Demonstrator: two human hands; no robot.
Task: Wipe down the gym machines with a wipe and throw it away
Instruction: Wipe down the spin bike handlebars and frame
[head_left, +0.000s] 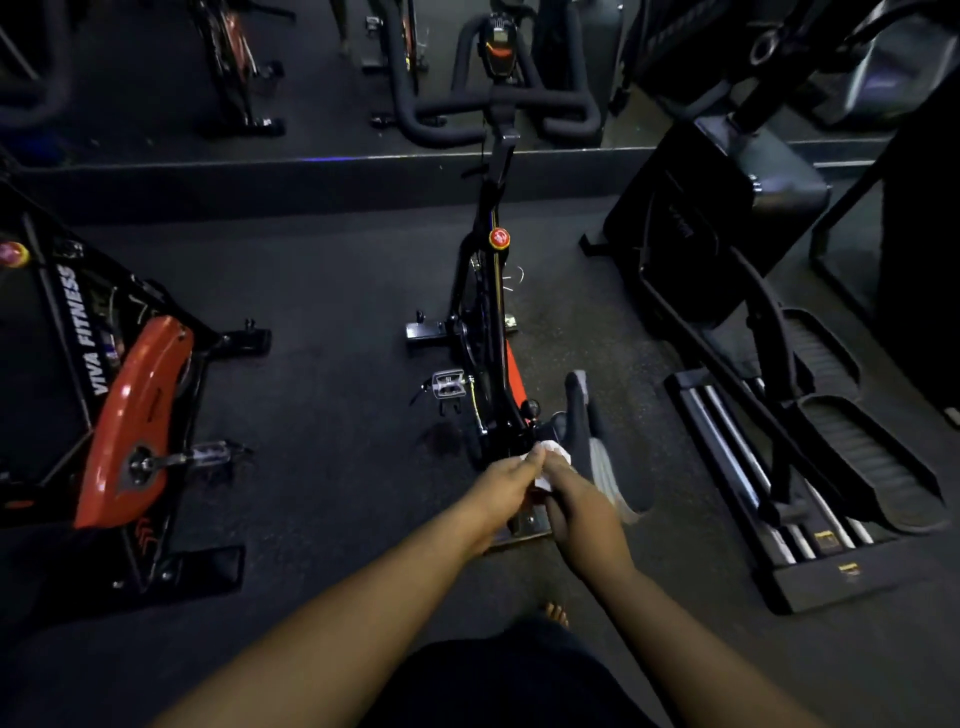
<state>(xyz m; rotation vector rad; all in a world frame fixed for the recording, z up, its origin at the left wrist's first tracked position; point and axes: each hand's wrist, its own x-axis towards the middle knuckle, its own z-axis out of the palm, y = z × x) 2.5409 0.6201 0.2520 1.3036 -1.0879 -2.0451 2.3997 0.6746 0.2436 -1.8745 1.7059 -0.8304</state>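
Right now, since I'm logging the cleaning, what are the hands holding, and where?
Both hands, left hand and right hand, pinch a crumpled white wipe between their fingertips.

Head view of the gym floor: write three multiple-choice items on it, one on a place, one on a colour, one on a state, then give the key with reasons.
1. Where is the wipe?
A. on the floor
B. between both hands at the middle spin bike's rear
C. draped over the handlebars

2. What colour is the round knob on the middle spin bike?
A. red
B. green
C. white

3. What is the left hand doing?
A. hanging idle
B. lying flat on the floor
C. pinching the wipe

Key: 1 B, the white wad shows between the left hand and the right hand by the frame; 2 A, the knob is red with a yellow rim; 3 C, its fingertips close on the wipe.
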